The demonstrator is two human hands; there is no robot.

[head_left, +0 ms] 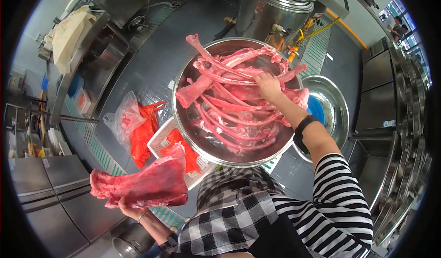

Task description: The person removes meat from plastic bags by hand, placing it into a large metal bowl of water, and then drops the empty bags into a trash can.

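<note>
My left hand (pixel 131 210) grips a large meaty bone (pixel 144 180) from below, its thumb side against the red surface. This piece is held out to the left of a wide steel basin (pixel 178 120). Inside the basin lies a heap of long raw rib bones (pixel 229 106) and thicker bones with knobbed ends, crossing one another. My right hand (pixel 268 86) reaches into the top of the heap, its fingers curled round a rib bone; the fingertips are partly hidden.
A white plastic basket (pixel 158 138) with red bags stands left of the basin, beside a clear bag (pixel 123 118). At right a second steel basin (pixel 337 106) holds a blue container (pixel 316 111). A large steel pot (pixel 262 17) stands behind. Steel counters line both sides.
</note>
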